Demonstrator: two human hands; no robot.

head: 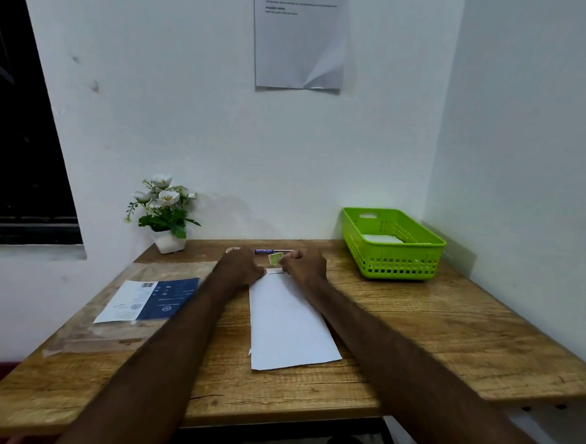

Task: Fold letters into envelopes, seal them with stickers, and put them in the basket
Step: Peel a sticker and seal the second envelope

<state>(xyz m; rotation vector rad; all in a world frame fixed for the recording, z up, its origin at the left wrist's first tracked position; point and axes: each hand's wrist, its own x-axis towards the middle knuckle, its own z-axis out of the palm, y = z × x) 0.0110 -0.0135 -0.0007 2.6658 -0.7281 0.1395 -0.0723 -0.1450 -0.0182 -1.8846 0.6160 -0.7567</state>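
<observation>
Envelope (290,321) lies flat mid-worktop (450,320), long and white, pointing away from the person. At its far end both hands work: left hand (241,263) curled, pressing down on the flap corner, right hand (304,263) with its grip pinched on a small green sticker (275,258). Off to the left, a clear plastic packet (149,299). Further back, a pen (269,251), the green basket (391,245) on the right with white stuff inside, and a potted flower (165,214).
</observation>
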